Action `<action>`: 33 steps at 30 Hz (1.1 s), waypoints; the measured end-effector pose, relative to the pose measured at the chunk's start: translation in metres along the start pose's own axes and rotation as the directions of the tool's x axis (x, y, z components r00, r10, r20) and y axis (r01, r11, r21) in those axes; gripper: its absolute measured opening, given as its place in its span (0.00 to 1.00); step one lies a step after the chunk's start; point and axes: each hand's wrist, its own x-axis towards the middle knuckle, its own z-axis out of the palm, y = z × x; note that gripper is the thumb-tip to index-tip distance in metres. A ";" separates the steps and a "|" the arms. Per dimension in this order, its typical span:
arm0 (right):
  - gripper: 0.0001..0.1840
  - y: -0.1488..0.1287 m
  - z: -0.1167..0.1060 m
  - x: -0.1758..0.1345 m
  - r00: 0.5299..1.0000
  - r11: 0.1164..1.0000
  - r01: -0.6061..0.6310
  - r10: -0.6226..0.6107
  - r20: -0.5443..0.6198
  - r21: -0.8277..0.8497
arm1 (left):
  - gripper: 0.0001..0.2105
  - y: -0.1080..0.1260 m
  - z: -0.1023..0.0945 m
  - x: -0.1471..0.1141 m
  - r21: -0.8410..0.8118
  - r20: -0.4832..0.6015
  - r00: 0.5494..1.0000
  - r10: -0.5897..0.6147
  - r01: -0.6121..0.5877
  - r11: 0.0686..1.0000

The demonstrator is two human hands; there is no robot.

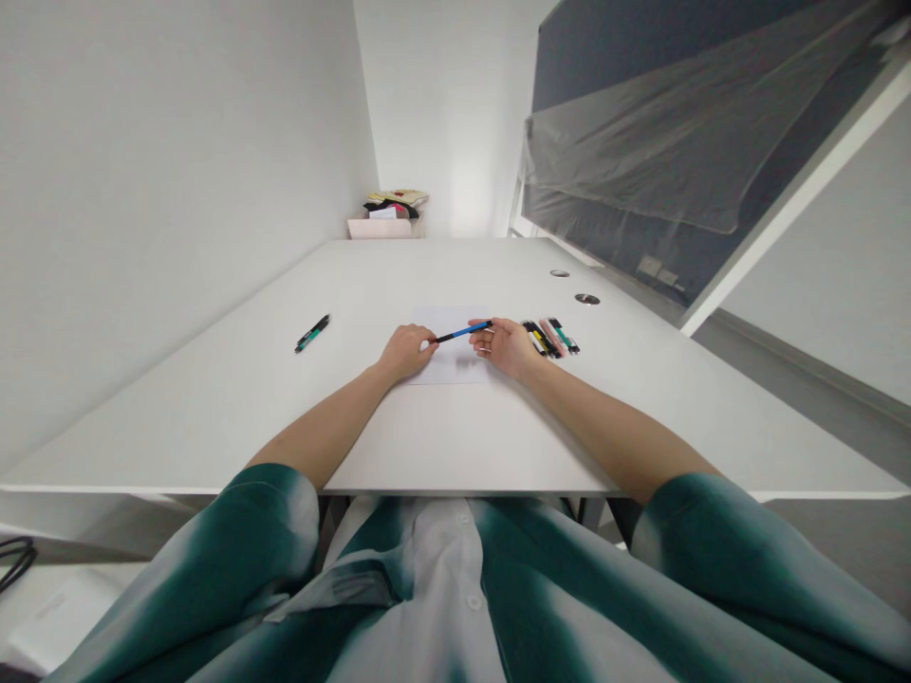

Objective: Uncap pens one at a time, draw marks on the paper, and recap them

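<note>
A blue pen point(466, 331) with dark ends is held between my two hands, tilted up toward the right above a white sheet of paper point(455, 372). My left hand point(408, 350) pinches its lower dark end at the paper's left side. The other end lies in the fingers of my right hand point(507, 347), with the thumb on top and the remaining fingers loosely curled. Just right of that hand is a row of several pens point(551, 338) in black, yellow, pink and green. Two pens point(312, 333), black and green, lie together on the left.
The white table point(455, 436) runs back to a pale box point(381, 228) piled with items. Two round metal discs point(587, 299) are set at the right. A dark panel point(641, 133) under plastic sheeting stands along the right edge; a wall borders the left.
</note>
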 end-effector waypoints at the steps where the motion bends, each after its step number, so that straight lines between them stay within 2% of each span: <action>1: 0.28 0.000 0.001 -0.001 1.000 0.999 -0.001 0.001 0.005 -0.052 | 0.13 -0.001 0.000 -0.001 0.001 -0.002 1.000 0.005 -0.005 1.000; 4: 0.31 -0.001 0.005 -0.005 1.000 0.993 -0.009 0.012 0.028 -0.114 | 0.13 -0.002 -0.002 -0.002 0.000 -0.006 1.000 0.014 -0.014 1.000; 8: 0.30 -0.002 0.006 -0.007 0.999 0.998 -0.029 0.031 0.030 -0.064 | 0.13 -0.002 -0.002 -0.003 -0.007 0.003 1.000 0.015 -0.015 1.000; 13: 0.26 -0.001 0.004 -0.002 0.999 1.000 -0.009 0.010 0.038 -0.018 | 0.13 -0.003 -0.005 -0.002 0.009 0.006 0.999 -0.039 0.039 0.999; 16: 0.18 0.000 0.003 0.000 0.998 0.974 0.051 -0.043 0.039 -0.222 | 0.13 -0.004 -0.007 -0.002 0.025 0.011 0.998 -0.059 0.058 0.998; 18: 0.12 0.002 0.004 -0.002 0.993 0.878 0.115 -0.095 0.066 -0.465 | 0.12 -0.004 -0.007 -0.003 0.030 0.007 0.999 -0.050 0.050 0.998; 20: 0.08 0.002 0.005 -0.005 0.982 0.714 0.190 -0.151 0.116 -0.674 | 0.11 -0.002 -0.008 -0.004 0.027 -0.005 1.000 -0.015 0.015 1.000; 22: 0.08 0.003 0.006 -0.008 0.966 0.559 0.255 -0.182 0.183 -0.789 | 0.11 0.000 -0.009 -0.004 0.022 -0.014 0.999 0.034 -0.033 0.999; 24: 0.10 0.002 0.007 -0.011 0.952 0.459 0.304 -0.187 0.244 -0.835 | 0.11 0.003 -0.009 -0.003 0.017 -0.005 0.997 0.080 -0.080 0.997; 28: 0.11 0.003 0.009 -0.012 0.930 0.350 0.357 -0.220 0.294 -0.866 | 0.11 0.007 -0.009 -0.001 0.014 0.024 0.992 0.125 -0.125 0.992; 33: 0.10 0.004 0.005 -0.003 0.920 0.252 0.365 -0.243 0.306 -0.896 | 0.13 0.004 -0.005 -0.002 0.018 0.023 0.996 0.087 -0.087 0.996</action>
